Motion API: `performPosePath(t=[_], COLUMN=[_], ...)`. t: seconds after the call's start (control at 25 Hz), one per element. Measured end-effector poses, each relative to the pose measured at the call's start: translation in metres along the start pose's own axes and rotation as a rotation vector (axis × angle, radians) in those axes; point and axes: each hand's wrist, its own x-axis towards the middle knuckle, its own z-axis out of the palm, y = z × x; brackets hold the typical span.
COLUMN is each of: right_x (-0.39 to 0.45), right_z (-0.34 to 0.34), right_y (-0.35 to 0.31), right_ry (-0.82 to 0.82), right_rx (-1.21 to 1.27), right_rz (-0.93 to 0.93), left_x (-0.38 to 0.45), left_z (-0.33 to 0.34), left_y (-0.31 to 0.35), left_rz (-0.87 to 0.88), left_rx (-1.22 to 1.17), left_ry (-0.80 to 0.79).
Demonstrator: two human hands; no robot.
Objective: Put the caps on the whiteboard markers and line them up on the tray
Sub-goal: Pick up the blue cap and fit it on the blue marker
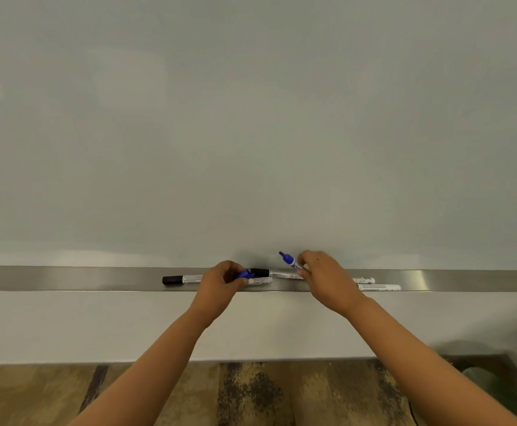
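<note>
— Low in the centre of the frame, on the brushed-metal tray (66, 278), where's the uncapped one?

— Right hand (324, 278) pinches the blue marker (291, 261), nib tilted up-left. Left hand (223, 281) is closed round the blue cap (244, 274).

— Handling?

— Light, stiff, smooth plastic, probably slippery — best gripped mid-barrel. Black-capped markers (177, 279) lie alongside.

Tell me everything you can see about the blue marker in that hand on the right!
The blue marker has no cap on. Its blue tip and blue collar stick out, pointing up and to the left, in front of the whiteboard. The body looks white with small print, probably plastic, but most of it is hidden inside the right hand, which pinches it. It is tilted and lifted above the metal tray, not lying on it. The left hand holds a blue cap close by.
</note>
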Motion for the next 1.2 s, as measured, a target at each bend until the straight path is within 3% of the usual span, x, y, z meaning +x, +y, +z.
performPosePath(t=[0.08, 0.16, 0.72, 0.96, 1.2], right_x=[-0.011, -0.019, -0.023, -0.019, -0.011], right_z=[-0.007, -0.010, -0.020, -0.018, -0.014], right_y=[-0.013, -0.020, 0.003, -0.010, -0.024], right_ry=[0.031, 0.040, 0.002, 0.057, 0.211], right_rx=[0.219, 0.256, -0.028, -0.150, -0.204], right_rz=[0.065, 0.057, -0.019, -0.078, 0.093], left_x=[0.001, 0.002, 0.007, 0.004, 0.001], left_z=[0.004, 0.009, 0.030, 0.036, 0.045], left_y=[0.007, 0.013, 0.032, 0.039, 0.045], left_rz=[-0.008, 0.012, 0.068, -0.006, -0.208], left_rx=[-0.118, -0.173, 0.007, -0.222, -0.404], left_ry=[-0.050, -0.081, -0.123, -0.176, -0.254])
